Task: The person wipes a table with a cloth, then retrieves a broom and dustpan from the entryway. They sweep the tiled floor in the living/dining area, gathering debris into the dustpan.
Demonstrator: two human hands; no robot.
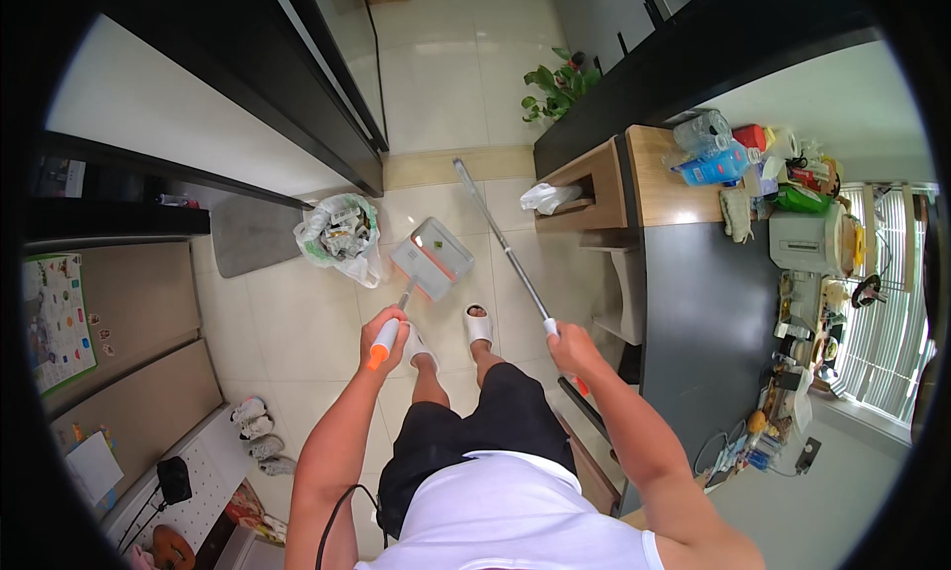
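Note:
My left hand (384,335) is closed around the white and orange handle of a long-handled dustpan. The grey dustpan (453,254) with orange edging is just beyond my feet, over the tiled floor. My right hand (573,349) grips the white upper part of a long metal pole (508,249), probably a broom's. That pole slants forward and left to a narrow grey end near the beige threshold strip; the shape of its head cannot be told. Left of the dustpan stands a trash bin (342,232) lined with a plastic bag and filled with rubbish.
A grey mat (256,232) lies at left, with several shoes (260,436) nearer me. At right, a dark counter (706,332) carries bottles and appliances along the wall. A white plastic bag (550,197) sticks out of the wooden cabinet. A leafy plant (557,87) stands beyond the threshold.

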